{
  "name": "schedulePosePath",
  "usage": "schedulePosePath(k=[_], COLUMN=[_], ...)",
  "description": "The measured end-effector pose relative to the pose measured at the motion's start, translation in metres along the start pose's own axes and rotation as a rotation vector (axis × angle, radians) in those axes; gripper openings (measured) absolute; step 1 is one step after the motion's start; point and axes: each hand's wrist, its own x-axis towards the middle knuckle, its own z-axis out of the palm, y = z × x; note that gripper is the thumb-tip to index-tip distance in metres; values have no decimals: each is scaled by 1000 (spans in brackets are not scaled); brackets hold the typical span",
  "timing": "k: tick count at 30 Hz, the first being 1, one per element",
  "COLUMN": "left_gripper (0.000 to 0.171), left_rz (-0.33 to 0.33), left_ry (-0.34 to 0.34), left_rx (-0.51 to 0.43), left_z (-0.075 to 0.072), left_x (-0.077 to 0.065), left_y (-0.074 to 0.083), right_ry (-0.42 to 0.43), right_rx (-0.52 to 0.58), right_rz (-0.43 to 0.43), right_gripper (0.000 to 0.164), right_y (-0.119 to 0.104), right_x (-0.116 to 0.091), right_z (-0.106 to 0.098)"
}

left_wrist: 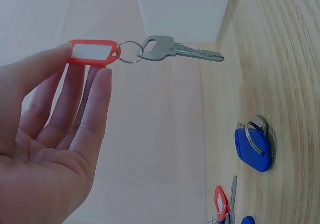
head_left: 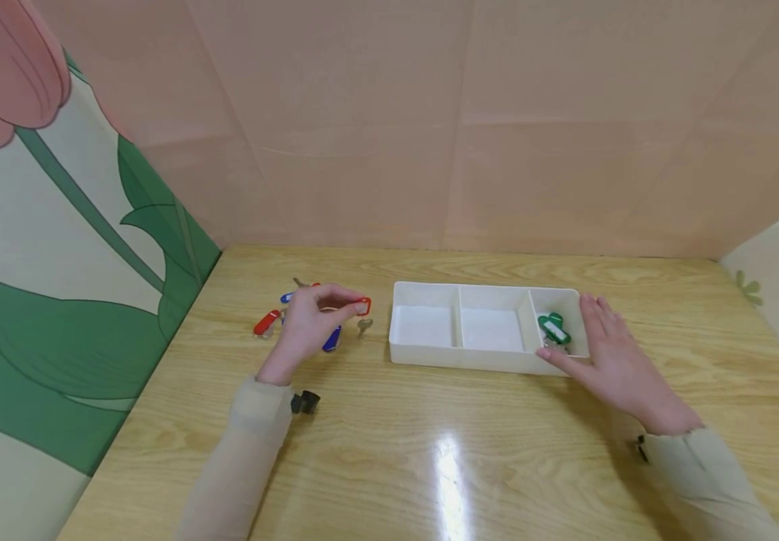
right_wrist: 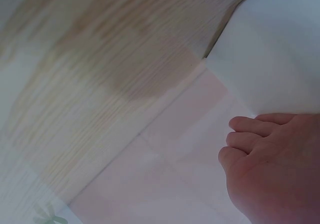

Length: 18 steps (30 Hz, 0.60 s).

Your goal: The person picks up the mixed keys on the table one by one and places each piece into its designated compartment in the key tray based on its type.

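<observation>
My left hand [head_left: 309,321] pinches a red key tag [left_wrist: 92,51] between thumb and fingertips. A silver key [left_wrist: 160,48] hangs from the tag's ring, above the table and left of the white divided tray [head_left: 463,357]. Straight-fingered, my right hand [head_left: 622,372] rests against the tray's right end, its thumb at the front rim. Green key tags [head_left: 554,328] lie in the right compartment, their keys partly hidden under the thumb side. The middle and left compartments show bare bottoms. In the right wrist view, the fingers lie beside the tray's white outer wall [right_wrist: 270,48].
On the table [head_left: 375,436], around and behind my left hand, lie a red key tag [head_left: 267,322], a blue key tag [head_left: 332,339] and other tagged keys partly hidden by the hand. A pinkish wall [head_left: 457,150] stands behind the table, a painted wall [head_left: 92,300] at left.
</observation>
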Motion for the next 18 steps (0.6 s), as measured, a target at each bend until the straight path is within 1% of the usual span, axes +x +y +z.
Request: schedulePosePath(k=[9, 12, 15, 18], left_gripper=[12, 12, 11, 10], left_rz=[-16, -20, -24, -17], left_ry=[46, 53, 54, 58], left_rx=[-43, -63, -103, -126], left_z=[0, 0, -1, -1], left_x=[-3, -4, -5, -5], left_y=[5, 6, 8, 9], right_ry=[0, 3, 3, 1], right_rx=[-3, -2, -2, 1], right_rz=[0, -1, 1, 6], right_gripper=[110, 110, 110, 110], right_y=[1, 1, 2, 2], right_x=[0, 1, 1, 1], right_z=[1, 1, 1, 1])
